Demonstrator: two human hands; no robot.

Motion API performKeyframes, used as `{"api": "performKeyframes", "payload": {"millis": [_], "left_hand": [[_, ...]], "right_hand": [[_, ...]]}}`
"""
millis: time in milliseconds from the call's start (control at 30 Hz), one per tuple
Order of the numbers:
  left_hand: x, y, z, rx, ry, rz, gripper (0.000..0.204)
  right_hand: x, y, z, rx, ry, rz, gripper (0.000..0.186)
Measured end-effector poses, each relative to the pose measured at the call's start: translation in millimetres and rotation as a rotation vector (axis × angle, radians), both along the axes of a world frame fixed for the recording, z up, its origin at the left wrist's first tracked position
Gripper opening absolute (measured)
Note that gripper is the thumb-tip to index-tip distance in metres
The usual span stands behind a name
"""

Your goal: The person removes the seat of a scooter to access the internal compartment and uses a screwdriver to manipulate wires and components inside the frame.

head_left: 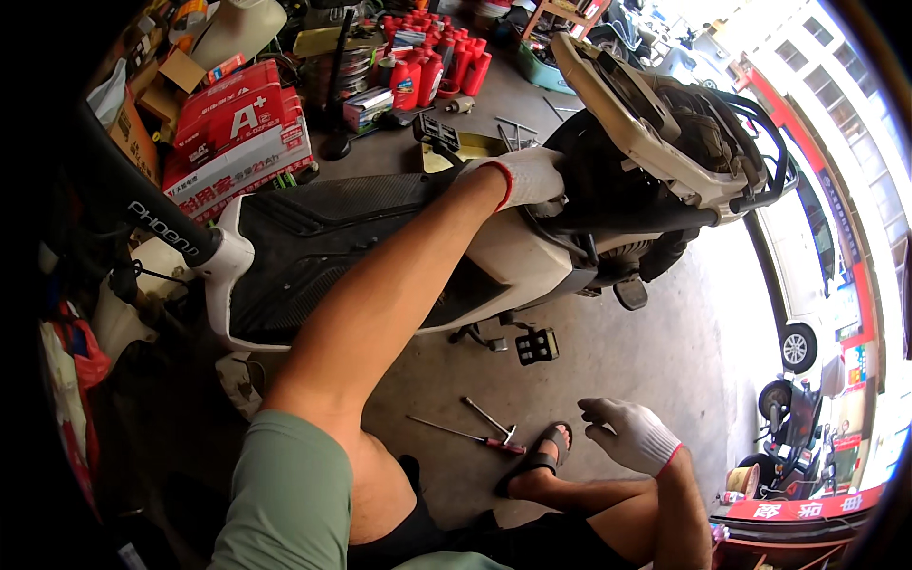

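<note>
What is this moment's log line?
left white-gloved hand: at white-black scooter | right white-gloved hand: open, near dark sandal | red-handled metal tool: on grey floor

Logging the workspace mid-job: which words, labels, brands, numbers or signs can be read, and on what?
Wording isn't copied here, only placed:
Scooter's black post: white lettering, readable.
Red-and-white boxes: large print, readable.
Red strip, lower right: white characters, upside down.
Blue sign: too small.
Red bottles: labels too small.
</note>
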State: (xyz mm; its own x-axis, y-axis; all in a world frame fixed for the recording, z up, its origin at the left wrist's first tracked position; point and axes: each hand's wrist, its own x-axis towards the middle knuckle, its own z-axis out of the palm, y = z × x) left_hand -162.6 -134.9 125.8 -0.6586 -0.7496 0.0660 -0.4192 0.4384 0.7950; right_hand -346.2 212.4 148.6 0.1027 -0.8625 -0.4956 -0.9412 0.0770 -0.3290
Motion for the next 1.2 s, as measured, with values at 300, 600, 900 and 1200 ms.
{"api": "performKeyframes", "payload": {"millis": [300,600,900,1200], "left_hand": [[10,37,37,-0.156,-0.281,0.012,0.046],[9,36,26,-0.215,-0.283,0.001,0.038],[-12,23,-17,-0.429,-0.058,0.148,0.038],[-16,23,-26,-0.476,-0.024,0.254,0.034]], "right_hand": [[13,-13,0,0.027,-0.007,0.001,0.041],[0,-15,-7,0.0,0.006,-0.059,0.041],[-4,-19,-12,-0.069,-0.036,-0.073,0.04],[13,-24,-4,-0.081,-0.101,-0.094,0.039]]}}
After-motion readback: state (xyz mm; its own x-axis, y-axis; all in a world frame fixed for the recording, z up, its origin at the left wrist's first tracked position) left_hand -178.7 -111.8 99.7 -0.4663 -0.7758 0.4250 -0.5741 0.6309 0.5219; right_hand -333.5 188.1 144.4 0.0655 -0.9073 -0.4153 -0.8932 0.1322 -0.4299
